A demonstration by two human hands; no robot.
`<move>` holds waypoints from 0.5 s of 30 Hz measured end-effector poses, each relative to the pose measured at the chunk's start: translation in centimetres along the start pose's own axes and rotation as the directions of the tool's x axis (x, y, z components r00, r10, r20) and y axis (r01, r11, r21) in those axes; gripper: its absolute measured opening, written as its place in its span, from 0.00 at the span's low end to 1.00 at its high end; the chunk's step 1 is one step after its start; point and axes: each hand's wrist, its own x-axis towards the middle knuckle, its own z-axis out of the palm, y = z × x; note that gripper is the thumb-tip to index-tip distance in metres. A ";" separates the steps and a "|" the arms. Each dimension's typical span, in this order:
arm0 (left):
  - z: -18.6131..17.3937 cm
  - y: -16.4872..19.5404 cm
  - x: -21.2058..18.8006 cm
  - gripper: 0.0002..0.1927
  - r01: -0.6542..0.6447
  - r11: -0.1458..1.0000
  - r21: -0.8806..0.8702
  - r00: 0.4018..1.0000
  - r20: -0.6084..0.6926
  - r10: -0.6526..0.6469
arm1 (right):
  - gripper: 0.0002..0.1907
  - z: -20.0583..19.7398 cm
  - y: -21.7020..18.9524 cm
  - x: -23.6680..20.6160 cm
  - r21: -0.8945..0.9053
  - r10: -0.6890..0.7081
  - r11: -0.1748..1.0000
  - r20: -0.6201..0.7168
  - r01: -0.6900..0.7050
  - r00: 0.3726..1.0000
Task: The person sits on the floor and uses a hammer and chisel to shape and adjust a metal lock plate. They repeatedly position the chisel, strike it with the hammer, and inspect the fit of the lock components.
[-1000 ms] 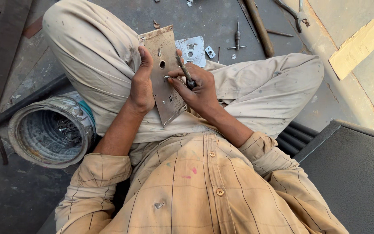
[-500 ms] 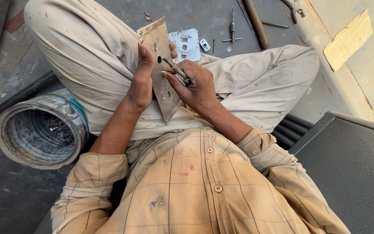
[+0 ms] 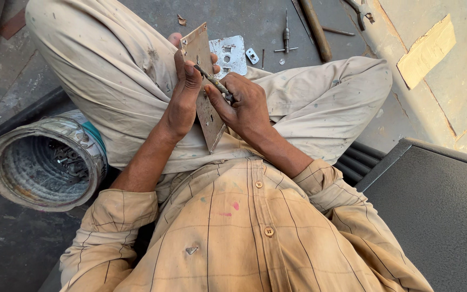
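Fingers of my left hand (image 3: 182, 103) are wrapped around the upper edge of a flat metal plate (image 3: 207, 116), thumb on its near face, gripping it firmly. My right hand (image 3: 244, 105) is clenched around a thin dark tool (image 3: 214, 83) whose tip touches the plate's face. I hold the plate in the upper middle of the frame, over my lap, standing on edge. Its long axis runs from the upper left down toward the lower right, the upper corner pointing away from me and the lower corner toward my shirt. The tool lies slantwise, its tip pointing to the upper left.

Just beyond the plate, on the grey floor, lies a second, shiny plate (image 3: 229, 54) with cut-outs, and a small pale metal piece (image 3: 252, 55) just to its right. Farther right I see a T-handled tool (image 3: 286, 35) and a long brown handle (image 3: 315, 28), both lying roughly up-and-down in the frame.

At the upper right a tan rectangular paper patch (image 3: 427, 50) is stuck slantwise on a pale board. At the left edge a round tin can (image 3: 49, 162) lies on its side with dark metal bits inside and a teal strip at its rim. A black panel (image 3: 439, 211) fills the lower right.
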 end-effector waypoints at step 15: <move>0.5 0.8 0.3 0.43 0.024 0.996 0.084 1.000 -0.003 -0.023 | 0.18 1.6 0.1 -0.9 0.021 0.036 0.999 -0.123 -0.034 0.992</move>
